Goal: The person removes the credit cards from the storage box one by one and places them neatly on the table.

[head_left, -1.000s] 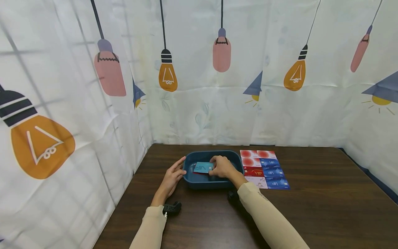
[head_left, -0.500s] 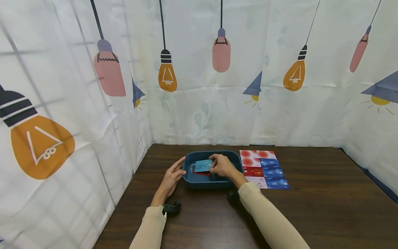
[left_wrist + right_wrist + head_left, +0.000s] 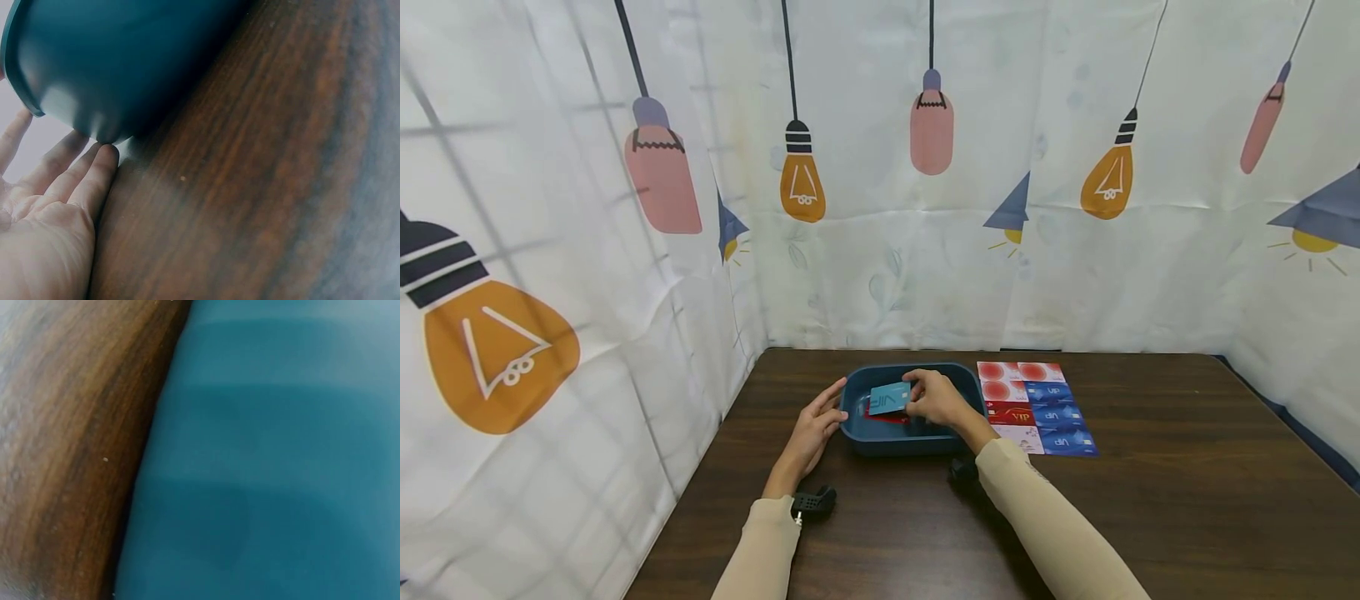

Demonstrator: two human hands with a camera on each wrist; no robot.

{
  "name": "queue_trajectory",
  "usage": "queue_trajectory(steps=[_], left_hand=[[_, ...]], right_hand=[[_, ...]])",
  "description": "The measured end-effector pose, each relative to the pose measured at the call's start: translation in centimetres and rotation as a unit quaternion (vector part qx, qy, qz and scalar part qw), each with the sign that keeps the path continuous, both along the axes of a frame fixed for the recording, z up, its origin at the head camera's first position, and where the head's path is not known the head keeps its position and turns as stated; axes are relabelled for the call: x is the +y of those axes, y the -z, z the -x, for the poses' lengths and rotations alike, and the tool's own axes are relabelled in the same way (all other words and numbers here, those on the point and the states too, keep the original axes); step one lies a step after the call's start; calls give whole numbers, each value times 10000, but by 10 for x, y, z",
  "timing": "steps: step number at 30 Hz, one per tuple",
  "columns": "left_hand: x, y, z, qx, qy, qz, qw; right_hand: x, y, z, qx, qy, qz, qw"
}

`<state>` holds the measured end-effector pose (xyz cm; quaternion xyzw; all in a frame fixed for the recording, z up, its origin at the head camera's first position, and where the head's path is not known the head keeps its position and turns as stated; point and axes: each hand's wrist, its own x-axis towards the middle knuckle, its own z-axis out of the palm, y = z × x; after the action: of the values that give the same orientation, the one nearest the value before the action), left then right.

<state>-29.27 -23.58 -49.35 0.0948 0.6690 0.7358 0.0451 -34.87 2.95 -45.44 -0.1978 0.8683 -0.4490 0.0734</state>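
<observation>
A dark teal rectangular basin (image 3: 895, 447) stands on the table. My right hand (image 3: 937, 397) reaches into it and pinches the right end of a light blue VIP card (image 3: 887, 398) between thumb and fingers. The card is tilted, and under it a red card (image 3: 891, 418) shows on the basin's floor, mostly covered. My left hand (image 3: 811, 432) rests against the basin's left side, its fingers extended. In the left wrist view, fingertips of the left hand (image 3: 53, 200) touch the outer wall of the basin (image 3: 125, 69). The right wrist view shows only the basin's wall (image 3: 250, 444) and wood.
Right of the basin, several cards lie side by side in two columns: white-and-red cards (image 3: 996, 392), a red VIP card (image 3: 1009, 413), a pale card (image 3: 1019, 438) and blue VIP cards (image 3: 1063, 417). The brown wooden table (image 3: 1165, 467) meets a lamp-patterned curtain (image 3: 865, 267) behind and at the left.
My right hand has lifted the light blue card slightly and tilted it, so more of the red card beneath shows. The left hand has stayed at the basin's side.
</observation>
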Motion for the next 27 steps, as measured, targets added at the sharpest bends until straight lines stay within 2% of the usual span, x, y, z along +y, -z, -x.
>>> queue_trajectory(steps=[7, 15, 20, 27], left_hand=[[-1, 1, 1, 24, 12, 2, 10000], [0, -1, 1, -23, -34, -6, 10000], [1, 0, 1, -40, -66, -29, 10000], [0, 1, 1, -52, -40, -55, 10000]], right_hand=[[0, -2, -1, -34, -10, 223, 9997], [2, -4, -1, 159, -32, 529, 9985], [5, -8, -4, 279, -35, 742, 9969], [15, -17, -8, 240, -128, 1059, 9940]])
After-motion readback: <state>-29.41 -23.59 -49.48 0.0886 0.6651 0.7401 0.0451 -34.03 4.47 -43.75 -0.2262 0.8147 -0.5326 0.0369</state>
